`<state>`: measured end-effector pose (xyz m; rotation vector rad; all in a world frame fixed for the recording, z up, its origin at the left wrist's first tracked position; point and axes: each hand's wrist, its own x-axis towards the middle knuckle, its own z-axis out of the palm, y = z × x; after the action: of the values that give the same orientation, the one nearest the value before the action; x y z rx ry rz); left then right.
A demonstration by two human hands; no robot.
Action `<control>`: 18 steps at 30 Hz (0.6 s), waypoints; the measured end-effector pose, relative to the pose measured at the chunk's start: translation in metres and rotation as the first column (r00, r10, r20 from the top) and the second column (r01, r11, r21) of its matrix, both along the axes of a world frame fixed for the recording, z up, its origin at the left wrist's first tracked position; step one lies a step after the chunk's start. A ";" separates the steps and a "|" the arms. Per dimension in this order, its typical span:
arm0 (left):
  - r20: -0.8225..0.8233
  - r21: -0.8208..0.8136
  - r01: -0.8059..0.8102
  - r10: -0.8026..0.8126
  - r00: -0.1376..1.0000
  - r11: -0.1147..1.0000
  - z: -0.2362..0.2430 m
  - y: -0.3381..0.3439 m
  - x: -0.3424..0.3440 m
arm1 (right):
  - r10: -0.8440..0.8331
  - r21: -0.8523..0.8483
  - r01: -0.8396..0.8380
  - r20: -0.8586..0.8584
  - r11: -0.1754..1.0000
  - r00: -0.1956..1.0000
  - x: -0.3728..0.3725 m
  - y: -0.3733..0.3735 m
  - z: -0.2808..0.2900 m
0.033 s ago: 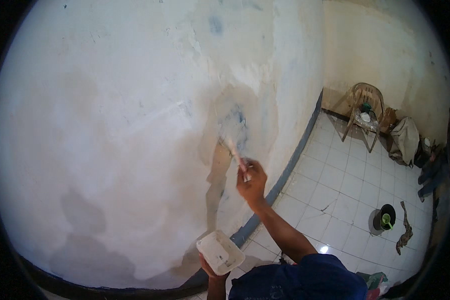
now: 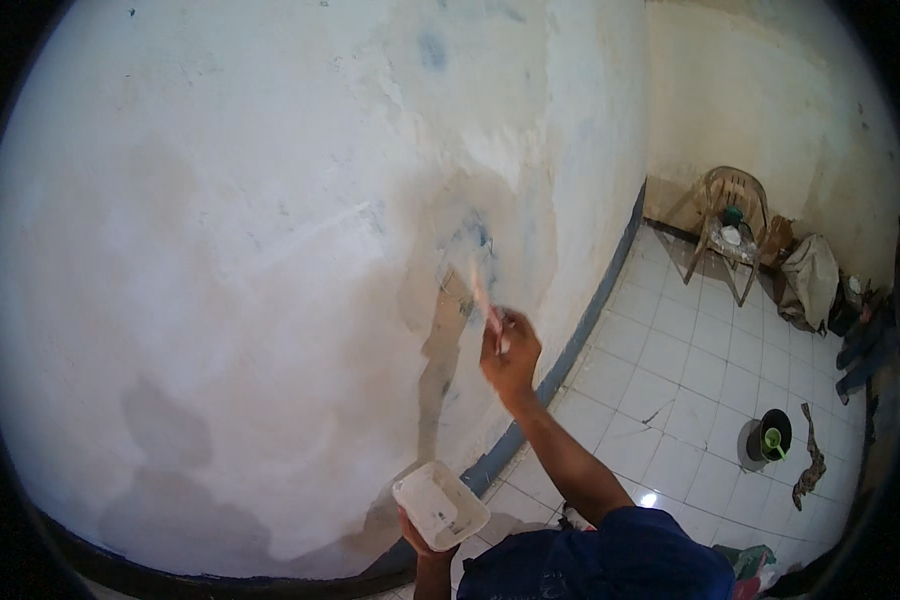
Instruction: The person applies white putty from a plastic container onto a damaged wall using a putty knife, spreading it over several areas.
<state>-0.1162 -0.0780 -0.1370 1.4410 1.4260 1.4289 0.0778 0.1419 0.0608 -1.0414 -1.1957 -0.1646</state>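
My right hand (image 2: 510, 355) is closed on a brush (image 2: 488, 312) with a pinkish handle, its pale, blurred head raised against or just in front of a patched, stained area of the white wall (image 2: 270, 300). Dark bluish marks and a tan streak show around it. Lower down, my left hand (image 2: 420, 530) grips a white rectangular plastic tub (image 2: 440, 505) smeared with pale material. I cannot make out how much is inside it.
A tiled floor (image 2: 670, 320) lies right of the blue-grey skirting (image 2: 580, 345). A plastic chair (image 2: 735, 190) with items on it, a pale sack (image 2: 805, 280), a dark bucket with a green dipper (image 2: 770, 435), a crumpled rag (image 2: 808, 470) and dark clutter (image 2: 860, 340) are on the right.
My right hand and the brush have shifted slightly to the right across the patch. My left hand and the tub look still.
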 end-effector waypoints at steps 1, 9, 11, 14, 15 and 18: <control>0.026 -0.043 0.013 -0.012 1.000 0.999 0.000 -0.002 -0.003 | -0.036 0.031 0.036 0.009 0.999 0.999 0.007 0.013 0.008; -0.057 -0.193 -0.025 0.014 0.998 0.981 -0.014 -0.001 -0.001 | -0.085 -0.054 0.110 0.346 0.992 0.934 0.000 0.029 -0.026; 0.493 -0.077 0.010 0.029 0.870 0.997 -0.046 0.001 -0.015 | 0.094 -0.057 -0.079 0.369 0.995 0.925 -0.012 -0.001 -0.038; 0.945 -0.022 0.374 -0.102 0.309 0.927 0.014 0.013 -0.001 | 0.207 -0.059 -0.199 0.235 0.978 0.950 0.019 -0.026 -0.046; 0.944 -0.020 0.372 -0.105 0.314 0.928 0.016 0.012 -0.003 | 0.147 -0.103 -0.132 0.153 0.986 0.977 0.023 -0.025 -0.033; 0.947 0.031 0.369 -0.145 0.287 0.929 0.016 0.007 0.000 | -0.095 0.063 0.088 0.120 0.994 0.988 0.052 0.020 0.005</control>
<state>-0.1166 -0.0709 -0.1212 0.4002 0.4667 1.4280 0.1299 0.1623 0.0653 -1.0482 -1.2473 -0.3368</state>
